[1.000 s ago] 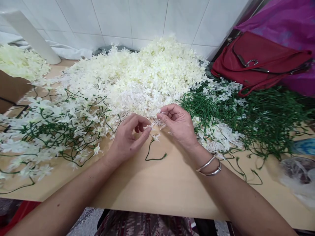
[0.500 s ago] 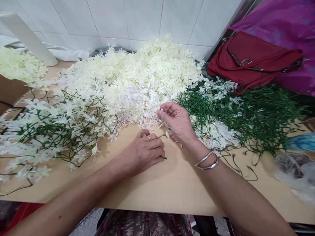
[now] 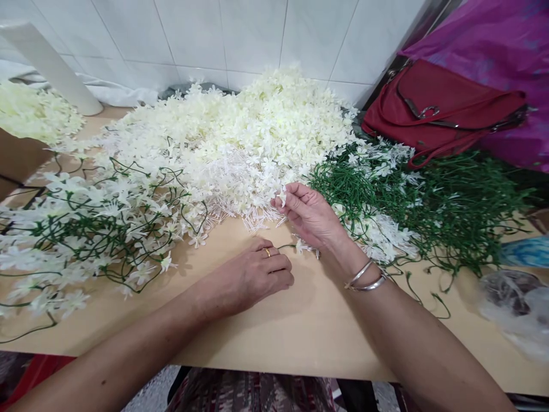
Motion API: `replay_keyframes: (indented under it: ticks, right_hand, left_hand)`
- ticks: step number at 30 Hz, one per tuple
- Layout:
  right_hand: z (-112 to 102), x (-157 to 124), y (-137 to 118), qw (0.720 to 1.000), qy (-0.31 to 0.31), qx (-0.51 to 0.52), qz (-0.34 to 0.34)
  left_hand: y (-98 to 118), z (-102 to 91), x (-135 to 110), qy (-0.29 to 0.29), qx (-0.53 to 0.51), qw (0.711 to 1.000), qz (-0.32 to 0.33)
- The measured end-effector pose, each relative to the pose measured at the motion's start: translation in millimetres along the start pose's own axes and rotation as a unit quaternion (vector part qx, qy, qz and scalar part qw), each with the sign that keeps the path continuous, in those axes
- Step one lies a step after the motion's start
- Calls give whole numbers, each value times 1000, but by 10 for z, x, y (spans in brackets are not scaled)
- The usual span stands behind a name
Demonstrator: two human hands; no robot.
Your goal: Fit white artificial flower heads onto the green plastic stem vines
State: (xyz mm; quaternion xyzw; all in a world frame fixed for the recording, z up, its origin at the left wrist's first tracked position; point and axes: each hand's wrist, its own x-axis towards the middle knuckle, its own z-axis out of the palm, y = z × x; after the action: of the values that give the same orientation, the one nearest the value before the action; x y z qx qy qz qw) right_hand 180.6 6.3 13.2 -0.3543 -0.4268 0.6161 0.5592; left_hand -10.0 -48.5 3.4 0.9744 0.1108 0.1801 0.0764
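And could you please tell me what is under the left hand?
A green stem shows at the edge of the left hand, leading toward a white flower on the table. Anything further beneath is covered by the hand, including the stem's other end.

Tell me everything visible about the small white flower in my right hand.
The white flower is small, with pale petals that look like fabric or plastic. It is pinched in the grip of the right hand, seemingly raised above the table, by the near edge of the cream-white flower pile. No green stem shows on it. The grip hides part of it, and its tilt is unclear.
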Motion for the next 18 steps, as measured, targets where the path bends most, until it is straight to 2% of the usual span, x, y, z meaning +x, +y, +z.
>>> replay_keyframes:
  ticks: [2,4,7,9,11,13,15,16,18]
  right_hand:
    - [2,-3,-4,1000,3,-8,-1]
    - [16,-14,-13,1000,10,-28,-9]
    - [55,-39,-37,998,20,-53,-18]
    - [80,-53,-52,998,16,-57,-22]
    - [96,-63,-61,999,6,-47,-24]
    - [98,-71,-62,999,-12,-38,-13]
    - [90,-78,-56,999,-38,-34,8]
    - [84,-81,-50,998,-53,-34,20]
    - [72,-86,-39,995,-86,-33,37]
  left_hand:
    - [19,-2,6,-17,5,1000,-10]
    - [22,16,10,-6,-15,1000,-21]
    - [-12,18,8,75,-146,984,-73]
    - [-57,-28,0,145,-270,939,-157]
    - [-114,-95,-10,199,-386,869,-236]
    - [-172,-151,-17,244,-476,796,-283]
    - [-222,-175,-18,280,-528,736,-318]
    - [-241,-177,-15,293,-540,715,-334]
    - [-263,-170,-7,308,-542,696,-357]
